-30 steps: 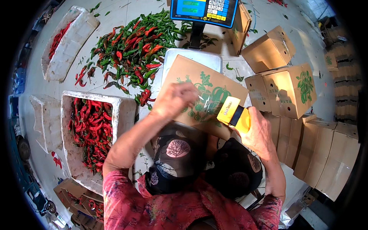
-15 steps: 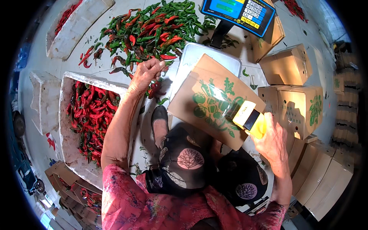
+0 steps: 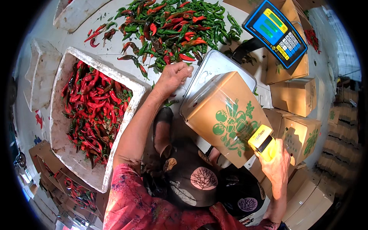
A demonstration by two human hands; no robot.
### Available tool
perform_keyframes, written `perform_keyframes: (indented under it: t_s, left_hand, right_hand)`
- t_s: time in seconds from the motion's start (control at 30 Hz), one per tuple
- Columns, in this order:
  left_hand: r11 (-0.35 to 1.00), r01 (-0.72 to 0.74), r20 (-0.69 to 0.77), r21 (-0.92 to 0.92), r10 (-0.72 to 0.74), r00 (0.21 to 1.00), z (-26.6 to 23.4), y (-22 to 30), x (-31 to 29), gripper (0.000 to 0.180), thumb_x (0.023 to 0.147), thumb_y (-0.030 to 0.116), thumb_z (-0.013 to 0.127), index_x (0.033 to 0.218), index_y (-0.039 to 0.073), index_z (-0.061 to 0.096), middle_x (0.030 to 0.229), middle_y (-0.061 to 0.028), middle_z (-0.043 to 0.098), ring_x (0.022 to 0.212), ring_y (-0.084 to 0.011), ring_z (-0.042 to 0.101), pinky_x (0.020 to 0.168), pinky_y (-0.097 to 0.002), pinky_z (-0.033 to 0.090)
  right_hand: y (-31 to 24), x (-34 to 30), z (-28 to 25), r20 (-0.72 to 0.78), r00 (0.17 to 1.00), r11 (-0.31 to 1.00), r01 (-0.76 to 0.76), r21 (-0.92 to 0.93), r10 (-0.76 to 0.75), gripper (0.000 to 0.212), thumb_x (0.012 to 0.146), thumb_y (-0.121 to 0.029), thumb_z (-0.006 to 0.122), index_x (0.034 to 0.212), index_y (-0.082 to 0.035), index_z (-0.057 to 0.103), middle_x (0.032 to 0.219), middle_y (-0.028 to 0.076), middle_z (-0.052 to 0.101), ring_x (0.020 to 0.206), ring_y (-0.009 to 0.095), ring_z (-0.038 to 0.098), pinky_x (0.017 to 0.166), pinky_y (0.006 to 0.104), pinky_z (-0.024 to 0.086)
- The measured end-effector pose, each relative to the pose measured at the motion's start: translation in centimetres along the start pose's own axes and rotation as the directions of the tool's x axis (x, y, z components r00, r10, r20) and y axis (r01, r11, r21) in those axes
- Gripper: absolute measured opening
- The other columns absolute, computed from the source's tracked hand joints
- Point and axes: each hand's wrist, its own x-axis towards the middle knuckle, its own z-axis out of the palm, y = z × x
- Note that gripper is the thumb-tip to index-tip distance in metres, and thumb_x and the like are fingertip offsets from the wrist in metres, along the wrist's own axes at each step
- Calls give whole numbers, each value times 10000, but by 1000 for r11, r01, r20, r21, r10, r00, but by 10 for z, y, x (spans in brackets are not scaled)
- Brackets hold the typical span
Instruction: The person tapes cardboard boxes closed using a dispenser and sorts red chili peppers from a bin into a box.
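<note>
A cardboard box with a green vegetable print rests tilted, its far end over the metal platform of a digital scale, its near end by my knees. In my right hand is a yellow tape dispenser, its head against the right edge of the printed face. My left hand hovers beside the scale platform's left edge, apart from the box. Its fingers are curled closed, and whatever they may hold is hidden. The scale's display stands on an arm beyond the platform.
Green and red chili peppers lie heaped on the floor ahead. A white foam crate of red chilies stands left, near my forearm. Cardboard boxes line the right side. Open cartons with some chilies sit lower left.
The whole view has shifted, with the scene sitting farther right. The box has tipped, and a second face now shows. My right hand keeps the tape dispenser at the box's edge; my left stays closed.
</note>
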Motion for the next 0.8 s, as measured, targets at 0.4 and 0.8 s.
perform_keyframes:
  t_s: [0.4,0.8]
  left_hand:
    - [990,-78,29,120,75,997,-6,-21,5,385,974,343,620,764,21,593,671,-5,514,658,-95,459,609,-286,393]
    - [727,-122,130,676,45,990,44,-70,3,297,988,350,573,937,57,563,859,-221,673,845,-462,656,725,-573,485]
  right_hand:
    - [-9,4,0,63,992,993,-107,-48,110,617,706,-219,903,1154,-62,509,929,241,680,875,451,675,744,509,540]
    - [-8,15,12,58,997,999,-42,-26,44,563,715,-193,893,1100,-46,509,891,205,704,846,435,691,713,492,543]
